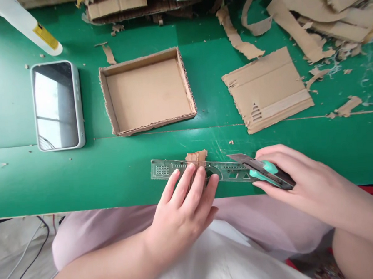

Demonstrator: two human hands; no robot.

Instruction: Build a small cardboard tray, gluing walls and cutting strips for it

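My left hand lies with fingers spread on a clear plastic ruler, pressing it down near the front edge of the green table. Under the ruler is a small piece of cardboard, its torn end sticking out beyond the far side; the rest is partly covered by my fingers. My right hand is wrapped round a utility knife with a black and turquoise handle. Its blade is out and points left, above the right part of the ruler, apart from the cardboard piece.
A shallow open cardboard box sits beyond my left hand, with a phone to its left. A flat cardboard sheet lies at right. Cardboard scraps pile up at the far right, and a white-and-yellow object shows top left.
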